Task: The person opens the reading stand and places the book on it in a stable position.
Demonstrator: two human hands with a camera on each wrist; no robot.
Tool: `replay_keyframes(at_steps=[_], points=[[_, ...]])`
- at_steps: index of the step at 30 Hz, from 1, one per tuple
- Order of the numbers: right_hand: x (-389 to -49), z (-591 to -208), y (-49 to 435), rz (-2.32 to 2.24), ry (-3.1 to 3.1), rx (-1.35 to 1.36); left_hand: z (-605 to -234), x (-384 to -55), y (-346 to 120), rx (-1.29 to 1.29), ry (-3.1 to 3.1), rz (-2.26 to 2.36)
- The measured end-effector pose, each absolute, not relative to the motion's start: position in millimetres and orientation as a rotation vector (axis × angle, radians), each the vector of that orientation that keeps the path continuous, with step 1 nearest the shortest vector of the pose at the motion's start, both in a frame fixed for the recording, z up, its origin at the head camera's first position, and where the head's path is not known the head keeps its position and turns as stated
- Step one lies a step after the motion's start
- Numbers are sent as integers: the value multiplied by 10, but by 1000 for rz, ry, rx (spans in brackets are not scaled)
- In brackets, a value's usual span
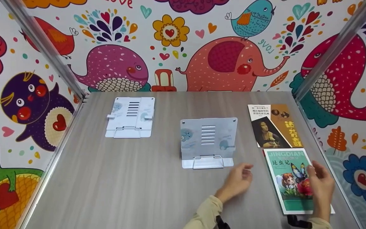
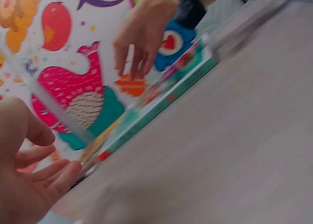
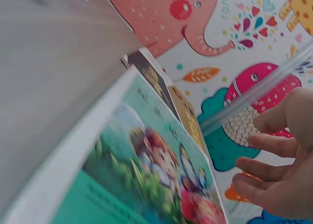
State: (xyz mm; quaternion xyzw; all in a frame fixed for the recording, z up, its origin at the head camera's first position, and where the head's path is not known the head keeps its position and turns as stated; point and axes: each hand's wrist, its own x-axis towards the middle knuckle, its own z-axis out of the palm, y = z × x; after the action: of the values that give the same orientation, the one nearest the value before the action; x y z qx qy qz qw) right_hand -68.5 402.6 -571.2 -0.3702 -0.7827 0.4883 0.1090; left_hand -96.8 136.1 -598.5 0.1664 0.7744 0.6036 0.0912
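A green book [image 1: 292, 181] with a cartoon girl and a butterfly on its cover lies at the right of the table. Over its right edge hovers my right hand [image 1: 322, 184], fingers loosely bent and nothing between them. My left hand [image 1: 236, 181] is between that book and the nearer metal book stand [image 1: 207, 140], its fingers relaxed and holding nothing. The left wrist view shows the green book's spine [image 2: 161, 111] beyond the left hand's fingers. In the right wrist view the right hand [image 3: 279, 160] is beside the cover, apart from it.
Just behind the green book lies a brown and white book [image 1: 275, 125] with a portrait on it. A second white book stand [image 1: 130, 117] is at the back left. Cartoon-printed walls [image 1: 170, 47] and metal rails [image 1: 329, 60] surround the wood-grain table [image 1: 122, 184].
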Motion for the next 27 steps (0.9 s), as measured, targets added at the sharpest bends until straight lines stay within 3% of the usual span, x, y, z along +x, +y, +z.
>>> replay_keyframes(at_steps=[7, 18, 27], points=[[-619, -5804, 4121, 1464, -2346, -1131, -6045, -860, 1683, 378, 2226, 1605], [-594, -5944, 4152, 1346, -2526, -1123, -6078, -858, 1771, 355, 2154, 1615], [-497, -5829, 4226, 1140, -2691, -1186, -6076, -772, 1845, 423, 2113, 1603]])
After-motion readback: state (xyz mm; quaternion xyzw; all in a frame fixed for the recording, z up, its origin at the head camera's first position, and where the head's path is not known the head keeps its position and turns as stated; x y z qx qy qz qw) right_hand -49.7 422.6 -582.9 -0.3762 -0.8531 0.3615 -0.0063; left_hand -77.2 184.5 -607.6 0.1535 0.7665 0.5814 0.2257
